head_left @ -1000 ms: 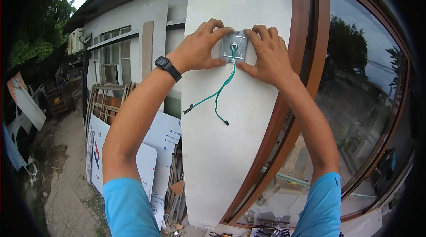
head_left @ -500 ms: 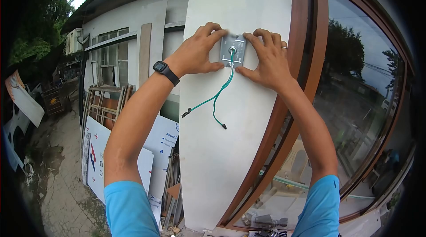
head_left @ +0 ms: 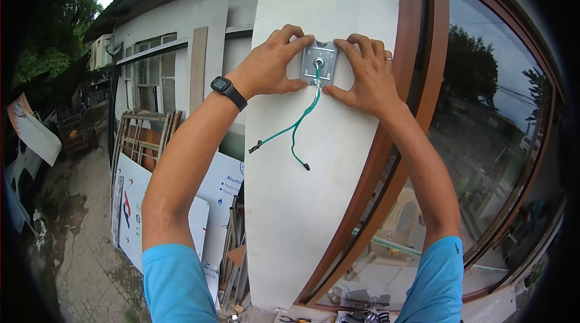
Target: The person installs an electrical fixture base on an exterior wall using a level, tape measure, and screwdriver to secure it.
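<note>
A flat grey electrical box (head_left: pixel 327 69) is held upright against the white wall panel (head_left: pixel 302 214). My left hand (head_left: pixel 277 62) pinches its left side, forefinger at the upper corner and thumb near the lower one. On the opposite side, my right hand (head_left: pixel 370 76) grips in the same way, thumb by the bottom right corner. Two green wires (head_left: pixel 314 103) come out of a round fitting in the box's middle. They hang down and fork, and each ends in a black tip. How the box's back meets the panel is hidden.
A brown-framed glass door (head_left: pixel 417 81) stands close on the right. To the left, printed sheets (head_left: pixel 133 202) and wooden frames (head_left: pixel 142 135) lean near a cracked concrete path (head_left: pixel 90 244). Several tools (head_left: pixel 362 316) lie at the foot of the panel.
The view has tilted slightly downward, bringing more of the tools into sight. Both hands stay on the box, and my left forefinger has shifted a little at its top corner.
</note>
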Action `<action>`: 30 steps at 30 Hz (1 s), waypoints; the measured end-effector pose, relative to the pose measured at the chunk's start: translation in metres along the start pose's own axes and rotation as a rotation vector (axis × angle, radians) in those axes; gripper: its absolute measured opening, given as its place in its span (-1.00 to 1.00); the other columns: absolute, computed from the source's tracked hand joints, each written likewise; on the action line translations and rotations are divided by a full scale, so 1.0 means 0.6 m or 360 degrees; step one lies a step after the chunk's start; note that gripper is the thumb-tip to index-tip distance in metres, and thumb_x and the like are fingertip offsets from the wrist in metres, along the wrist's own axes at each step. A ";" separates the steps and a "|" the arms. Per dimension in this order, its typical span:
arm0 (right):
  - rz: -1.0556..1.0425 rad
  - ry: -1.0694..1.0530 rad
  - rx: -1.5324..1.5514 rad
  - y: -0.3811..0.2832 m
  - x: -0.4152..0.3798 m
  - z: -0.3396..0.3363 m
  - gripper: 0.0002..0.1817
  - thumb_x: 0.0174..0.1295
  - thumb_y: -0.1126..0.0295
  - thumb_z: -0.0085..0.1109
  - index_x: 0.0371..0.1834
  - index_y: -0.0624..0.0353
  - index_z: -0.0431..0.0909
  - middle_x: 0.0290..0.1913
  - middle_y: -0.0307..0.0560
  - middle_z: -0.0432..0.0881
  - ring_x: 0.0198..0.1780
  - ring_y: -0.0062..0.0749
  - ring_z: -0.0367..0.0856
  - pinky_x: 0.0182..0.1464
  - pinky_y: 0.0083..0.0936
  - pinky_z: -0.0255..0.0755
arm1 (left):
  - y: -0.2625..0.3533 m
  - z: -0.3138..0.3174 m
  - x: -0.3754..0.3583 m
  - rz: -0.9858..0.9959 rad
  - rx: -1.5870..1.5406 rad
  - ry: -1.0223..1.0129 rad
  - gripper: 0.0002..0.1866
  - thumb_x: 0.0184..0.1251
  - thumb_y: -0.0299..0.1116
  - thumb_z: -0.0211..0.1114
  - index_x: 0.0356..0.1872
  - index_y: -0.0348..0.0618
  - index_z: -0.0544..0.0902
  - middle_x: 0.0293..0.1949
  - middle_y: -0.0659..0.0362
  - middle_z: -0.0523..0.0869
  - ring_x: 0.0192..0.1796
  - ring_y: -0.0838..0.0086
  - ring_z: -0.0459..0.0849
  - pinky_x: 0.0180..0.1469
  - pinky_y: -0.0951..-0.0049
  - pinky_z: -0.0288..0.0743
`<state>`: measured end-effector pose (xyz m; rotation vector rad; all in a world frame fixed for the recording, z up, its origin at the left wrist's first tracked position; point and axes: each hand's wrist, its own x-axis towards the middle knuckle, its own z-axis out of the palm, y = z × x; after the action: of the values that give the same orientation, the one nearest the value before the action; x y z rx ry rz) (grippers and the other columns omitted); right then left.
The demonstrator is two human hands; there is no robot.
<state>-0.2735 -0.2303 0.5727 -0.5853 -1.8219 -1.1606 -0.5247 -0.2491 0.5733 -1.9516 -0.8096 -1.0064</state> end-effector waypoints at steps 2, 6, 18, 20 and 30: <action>-0.0019 0.0000 -0.0003 0.002 -0.001 -0.002 -0.06 -0.14 -0.04 0.59 0.38 -0.02 0.44 0.28 -0.08 0.42 0.32 -0.13 0.31 0.29 -0.02 0.26 | 0.003 -0.003 0.001 -0.0015 -0.0028 -0.0016 -0.09 -0.03 -0.16 0.61 0.45 0.00 0.42 0.31 0.06 0.42 0.30 0.12 0.51 0.27 0.21 0.57; 0.0019 -0.0059 0.0017 0.002 -0.003 -0.002 -0.05 -0.16 -0.04 0.61 0.39 -0.04 0.43 0.32 -0.07 0.41 0.35 -0.12 0.29 0.32 -0.01 0.25 | 0.006 -0.002 0.001 -0.0033 -0.0040 -0.0020 -0.09 -0.03 -0.18 0.61 0.44 0.01 0.43 0.31 0.06 0.42 0.31 0.12 0.51 0.28 0.21 0.56; 0.0016 -0.0103 -0.0019 0.006 -0.010 0.000 0.07 -0.18 -0.06 0.64 0.49 -0.10 0.32 0.38 -0.07 0.34 0.42 -0.07 0.25 0.41 0.09 0.19 | 0.014 -0.002 -0.001 -0.0036 0.0036 0.0001 -0.01 -0.06 -0.18 0.64 0.48 0.02 0.34 0.35 0.03 0.39 0.35 0.08 0.48 0.32 0.17 0.54; 0.0018 -0.0124 -0.0025 0.007 -0.008 -0.002 0.09 -0.17 -0.07 0.63 0.51 -0.11 0.30 0.39 -0.07 0.34 0.42 -0.07 0.25 0.42 0.09 0.18 | 0.013 -0.005 0.004 -0.0025 0.0043 -0.0027 0.00 -0.06 -0.17 0.64 0.49 0.02 0.33 0.35 0.02 0.39 0.35 0.07 0.48 0.32 0.16 0.54; 0.0036 -0.0203 -0.0030 0.007 -0.008 -0.010 0.19 -0.17 -0.17 0.62 0.59 -0.20 0.19 0.48 -0.04 0.28 0.53 -0.02 0.15 0.48 0.16 0.16 | 0.026 -0.015 0.002 -0.0014 0.0091 -0.0087 0.02 -0.08 -0.18 0.65 0.51 0.09 0.32 0.35 0.01 0.40 0.35 0.05 0.48 0.33 0.15 0.54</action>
<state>-0.2655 -0.2334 0.5715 -0.7028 -1.9084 -1.1488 -0.5147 -0.2642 0.5724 -1.9352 -0.8689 -0.9288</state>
